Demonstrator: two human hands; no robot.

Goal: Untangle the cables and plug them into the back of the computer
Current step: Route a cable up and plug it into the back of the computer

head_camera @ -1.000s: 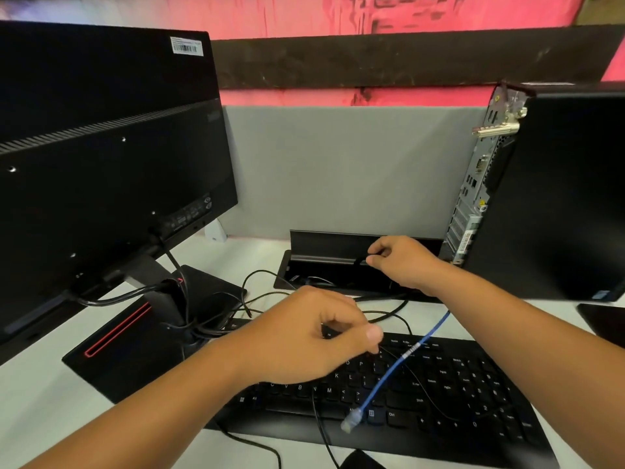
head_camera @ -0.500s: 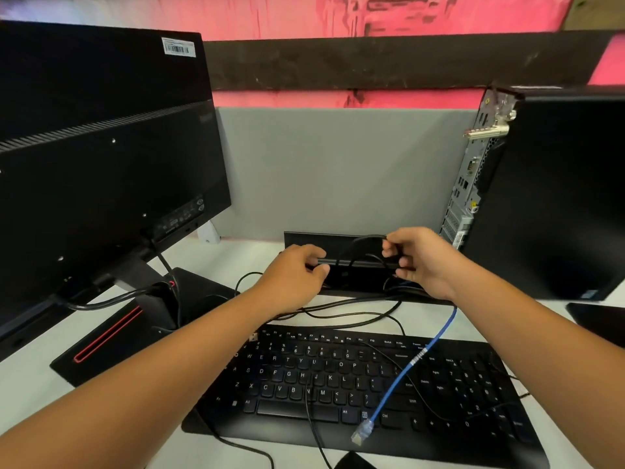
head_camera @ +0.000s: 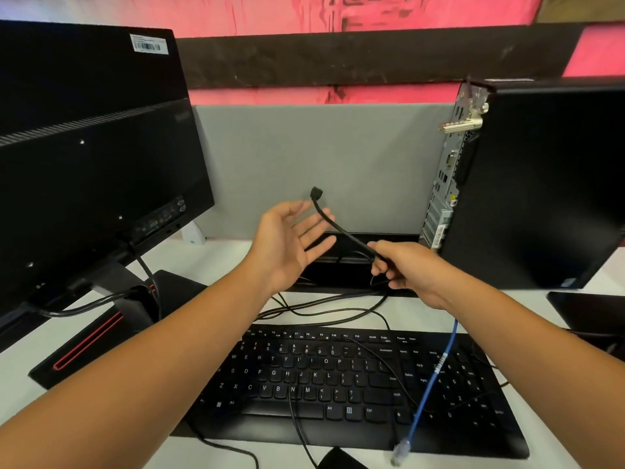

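Black cable lifted, plug free

My right hand (head_camera: 402,265) pinches the black cable (head_camera: 341,228) left of the computer (head_camera: 527,184); left hand (head_camera: 287,238) spread (loops below may snag, jerking the plug).

You are looking at a matt black plastic keyboard (head_camera: 355,384) lying on a smooth white bench (head_camera: 216,262). A grey cloth-covered partition panel (head_camera: 321,157) is standing behind, beside the black computer tower's bare perforated metal back panel (head_camera: 443,184), which is showing a dull sheen.
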